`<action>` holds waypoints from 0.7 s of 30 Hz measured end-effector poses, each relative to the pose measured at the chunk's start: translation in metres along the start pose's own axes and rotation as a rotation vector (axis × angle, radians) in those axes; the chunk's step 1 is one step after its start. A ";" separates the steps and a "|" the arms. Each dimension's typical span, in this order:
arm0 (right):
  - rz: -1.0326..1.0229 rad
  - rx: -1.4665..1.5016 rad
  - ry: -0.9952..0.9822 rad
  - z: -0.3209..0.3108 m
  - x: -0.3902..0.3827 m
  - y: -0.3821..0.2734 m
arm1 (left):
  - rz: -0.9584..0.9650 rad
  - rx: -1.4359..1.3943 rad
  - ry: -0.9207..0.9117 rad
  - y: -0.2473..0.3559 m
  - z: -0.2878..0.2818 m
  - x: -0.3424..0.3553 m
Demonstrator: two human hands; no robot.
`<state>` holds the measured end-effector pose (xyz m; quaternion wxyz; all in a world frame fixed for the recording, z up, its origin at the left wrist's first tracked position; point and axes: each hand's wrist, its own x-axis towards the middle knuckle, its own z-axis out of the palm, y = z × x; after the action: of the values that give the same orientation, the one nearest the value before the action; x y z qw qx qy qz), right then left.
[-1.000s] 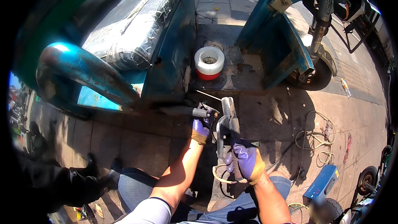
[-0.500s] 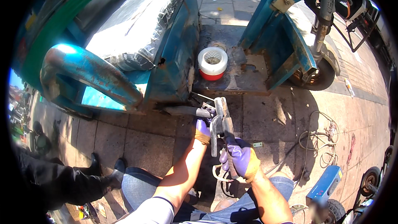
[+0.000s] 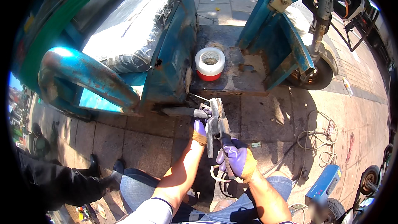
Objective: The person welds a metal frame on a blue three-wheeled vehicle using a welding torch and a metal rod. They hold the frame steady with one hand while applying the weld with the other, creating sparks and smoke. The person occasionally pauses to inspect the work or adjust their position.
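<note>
My right hand [image 3: 237, 160], in a purple and yellow glove, is closed round the handle of a welding electrode holder [image 3: 212, 126]. From the holder's head a thin electrode rod [image 3: 199, 97] points up and left toward the lower edge of a blue metal vehicle body [image 3: 166, 79]. My left hand [image 3: 199, 129], gloved the same way, is closed round the near end of a dark bar [image 3: 182, 111] that juts out from under that body. The electrode holder hides part of its fingers. Whether the rod's tip touches the metal, I cannot tell.
A white and red round container [image 3: 210, 64] stands on the vehicle's rusty footboard [image 3: 232, 82]. Coiled cable [image 3: 321, 135] and a blue box-shaped machine [image 3: 325, 183] are on the paving at right. At lower left are another person's dark-clad legs and boots [image 3: 110, 180].
The whole scene sits slightly farther left in the picture. Both hands keep their grips, and the electrode holder stays in nearly the same place against the vehicle.
</note>
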<state>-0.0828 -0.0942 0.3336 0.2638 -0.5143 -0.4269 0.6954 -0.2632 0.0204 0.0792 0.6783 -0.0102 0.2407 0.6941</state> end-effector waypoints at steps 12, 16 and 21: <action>0.154 0.227 -0.027 -0.009 -0.001 -0.031 | -0.006 0.128 0.022 0.016 -0.013 0.008; 0.199 0.159 -0.039 -0.005 0.003 -0.027 | 0.024 0.095 0.020 0.021 -0.019 0.008; -0.016 0.123 0.118 -0.008 -0.019 -0.010 | 0.048 0.008 -0.085 0.017 -0.015 0.003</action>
<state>-0.0700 -0.1022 0.3510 0.3253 -0.5337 -0.3712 0.6866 -0.2845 0.0183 0.0707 0.6713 0.0277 0.2145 0.7089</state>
